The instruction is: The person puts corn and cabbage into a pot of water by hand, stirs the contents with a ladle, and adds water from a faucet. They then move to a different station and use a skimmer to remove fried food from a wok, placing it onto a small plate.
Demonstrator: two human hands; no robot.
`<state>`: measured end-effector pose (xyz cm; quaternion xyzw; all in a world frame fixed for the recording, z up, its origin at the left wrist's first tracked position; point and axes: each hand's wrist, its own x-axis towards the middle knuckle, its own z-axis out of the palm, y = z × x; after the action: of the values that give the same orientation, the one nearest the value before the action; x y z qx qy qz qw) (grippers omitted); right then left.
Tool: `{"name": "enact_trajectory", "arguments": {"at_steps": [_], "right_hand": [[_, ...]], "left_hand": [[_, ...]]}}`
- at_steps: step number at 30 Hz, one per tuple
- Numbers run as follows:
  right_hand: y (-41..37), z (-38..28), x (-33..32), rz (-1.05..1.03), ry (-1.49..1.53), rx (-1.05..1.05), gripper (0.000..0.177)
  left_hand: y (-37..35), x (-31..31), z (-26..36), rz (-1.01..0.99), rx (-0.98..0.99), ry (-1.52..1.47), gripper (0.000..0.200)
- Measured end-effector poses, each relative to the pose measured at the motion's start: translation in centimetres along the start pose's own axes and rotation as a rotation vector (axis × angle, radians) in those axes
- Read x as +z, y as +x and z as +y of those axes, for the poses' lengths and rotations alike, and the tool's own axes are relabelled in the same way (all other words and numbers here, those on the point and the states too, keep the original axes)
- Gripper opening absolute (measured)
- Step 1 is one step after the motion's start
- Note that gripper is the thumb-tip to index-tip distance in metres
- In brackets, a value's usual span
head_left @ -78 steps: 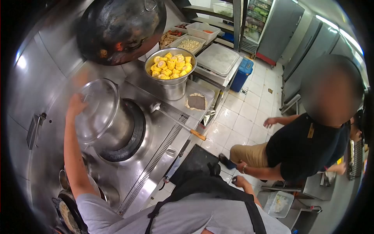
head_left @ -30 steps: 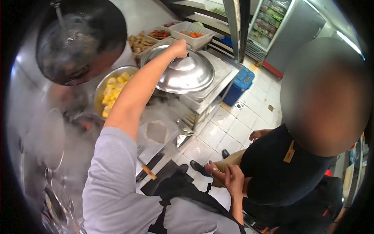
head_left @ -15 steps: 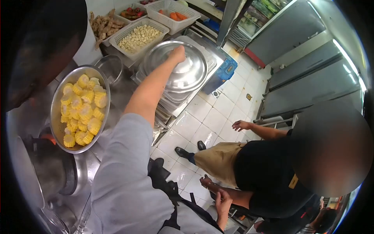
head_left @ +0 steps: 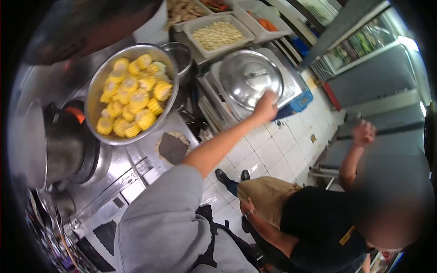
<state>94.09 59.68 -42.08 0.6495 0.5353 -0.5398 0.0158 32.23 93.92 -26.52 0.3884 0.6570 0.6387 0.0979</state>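
My left hand (head_left: pixel 266 105), on an outstretched arm in a grey sleeve, is at the near right rim of a round, shiny metal lid (head_left: pixel 246 82). The fingers are curled out of sight and slightly smeared, so I cannot tell whether they grip the rim. The lid's handle (head_left: pixel 258 74) shows uncovered in the middle. Beneath the lid are metal trays (head_left: pixel 216 98) on a steel counter. Left of my forearm stands a large steel bowl (head_left: pixel 93 88) heaped with cut corn cobs (head_left: pixel 136 98). My right hand is out of view.
White baskets of peeled garlic (head_left: pixel 218 35) and carrots (head_left: pixel 267 25) stand behind the lid. A dark pot (head_left: pixel 66 145) is at the left, and a dark cloth (head_left: pixel 174 148) lies by my forearm. A person in a black shirt (head_left: pixel 314 214) stands at the right on the tiled floor.
My left hand has moved off the lid's handle to its near rim. My view has shifted. My right hand has left view, and the other person has raised one hand.
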Motion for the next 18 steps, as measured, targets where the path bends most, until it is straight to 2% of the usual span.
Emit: {"name": "enact_trajectory", "arguments": {"at_steps": [1,3,4,5,7,8,9,10,12,14,15,16,18], "right_hand": [[1.1,-1.7,-0.2,-0.022,-0.062,-0.026,0.027],[3.9,-4.0,-0.7,-0.074,-0.132,-0.085,0.027],[5.3,-5.4,-1.1,-0.100,-0.165,-0.123,0.028],[7.0,-6.7,-1.1,-0.121,-0.190,-0.162,0.028],[9.6,-8.0,-1.6,-0.158,-0.232,-0.239,0.029],[10.7,-9.1,-1.9,-0.173,-0.261,-0.281,0.029],[11.8,-9.8,-2.2,-0.187,-0.285,-0.323,0.030],[12.8,-10.7,-2.4,-0.200,-0.306,-0.367,0.031],[14.2,-11.9,-2.4,-0.237,-0.338,-0.434,0.032],[14.6,-12.5,-2.5,-0.270,-0.370,-0.481,0.034],[14.8,-12.6,-2.2,-0.280,-0.379,-0.508,0.035],[14.6,-12.4,-1.8,-0.293,-0.390,-0.531,0.036],[12.7,-13.3,-0.2,-0.331,-0.429,-0.597,0.038]], "left_hand": [[-4.2,0.5,0.5,0.048,0.055,-0.114,0.033],[-13.2,-2.0,3.3,-0.144,0.015,-0.092,0.022],[-17.5,-3.2,3.6,-0.475,-0.216,-0.092,0.012],[-22.2,-3.9,3.3,-0.565,-0.191,-0.034,0.012],[-28.9,-10.2,7.1,-0.997,-0.295,-0.131,0.014],[-35.9,-9.4,0.8,-1.115,-0.101,-0.115,0.022],[-34.9,-15.4,8.3,-1.270,-0.132,-0.011,0.031],[-38.7,-16.6,6.4,-1.481,-0.485,0.072,0.042],[-43.4,-21.1,6.5,-1.445,-0.472,0.222,0.054],[-53.9,-24.4,2.8,-1.017,-0.491,0.197,0.056],[-56.4,-26.3,3.0,-0.809,-0.467,0.189,0.057],[-59.2,-28.1,3.3,-0.863,-0.699,0.125,0.058],[-60.9,-29.1,8.4,-0.945,-1.013,0.115,0.059]]}}
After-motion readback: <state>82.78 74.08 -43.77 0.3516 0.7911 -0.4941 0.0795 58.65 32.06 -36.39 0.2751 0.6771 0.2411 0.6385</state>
